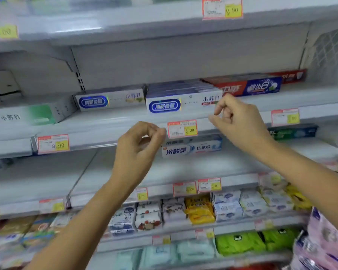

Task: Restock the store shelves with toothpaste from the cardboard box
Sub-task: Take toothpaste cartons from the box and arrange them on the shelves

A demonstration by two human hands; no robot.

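Note:
A stack of white toothpaste boxes with blue oval logos (183, 102) lies at the front of the middle shelf (105, 127). My right hand (236, 117) hovers at the stack's right end, fingers loosely curled, the index fingertip close to the front box; it grips nothing. My left hand (142, 141) is lower, in front of the shelf edge beside a price tag (182, 128), its fingers loosely curled and holding nothing. A second box of the same kind (109, 100) lies further left. The cardboard box is out of view.
A red and blue toothpaste box (248, 87) lies right of the stack and a green and white one (33, 114) at the far left. The shelf below holds a white-blue box (191, 148) and a dark green one (293, 131). Lower shelves carry packaged goods.

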